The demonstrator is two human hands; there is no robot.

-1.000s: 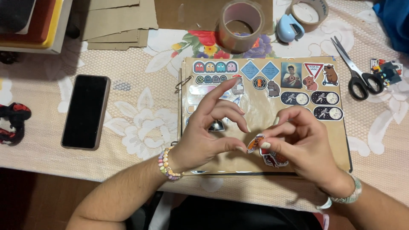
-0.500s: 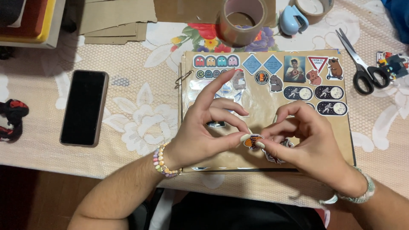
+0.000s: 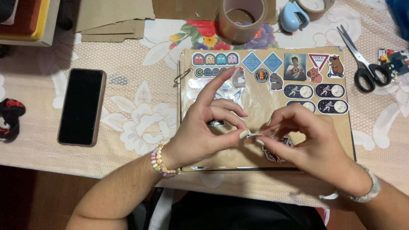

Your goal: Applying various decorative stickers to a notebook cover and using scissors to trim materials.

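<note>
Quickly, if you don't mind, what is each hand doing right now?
Left hand: fingers pinched on a small sticker.
Right hand: fingers pinched on the same sticker.

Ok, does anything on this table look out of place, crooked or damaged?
Nothing stands out. Both hands, left hand and right hand, pinch a small sticker over the brown sticker page. The phone, scissors and tape roll lie intact on the tablecloth.
</note>
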